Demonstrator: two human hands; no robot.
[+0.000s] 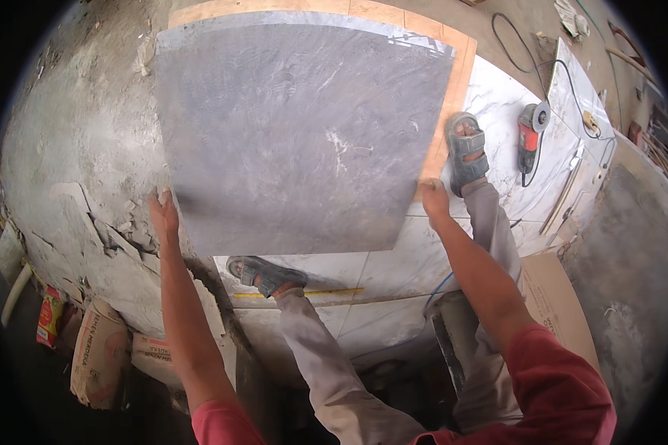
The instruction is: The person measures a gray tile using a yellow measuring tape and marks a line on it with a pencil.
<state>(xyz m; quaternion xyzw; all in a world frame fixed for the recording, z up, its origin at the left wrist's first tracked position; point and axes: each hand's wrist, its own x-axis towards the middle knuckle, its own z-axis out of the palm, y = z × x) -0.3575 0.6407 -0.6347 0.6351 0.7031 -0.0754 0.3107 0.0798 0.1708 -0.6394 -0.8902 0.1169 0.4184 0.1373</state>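
A large grey marbled tile [297, 141] fills the middle of the view, its far edge glossy with reflections. My left hand [165, 215] is closed at its left edge, near the lower corner. On the opposite side my right hand [434, 200] grips the tile's right edge, fingers hidden beneath. An orange-brown sheet or tile [462, 74] shows past the grey tile's far and right edges; what lies under the middle is hidden. My sandalled feet stand on white marbled tiles [393, 274], one by the near edge and one beside my right hand.
A red and black angle grinder [528, 137] with a cord lies on the right. A yellow strip [334, 292] runs by my foot. Broken tile pieces [119, 237] and cement bags [100, 348] are at left. Flat cardboard [557, 297] lies near my right arm.
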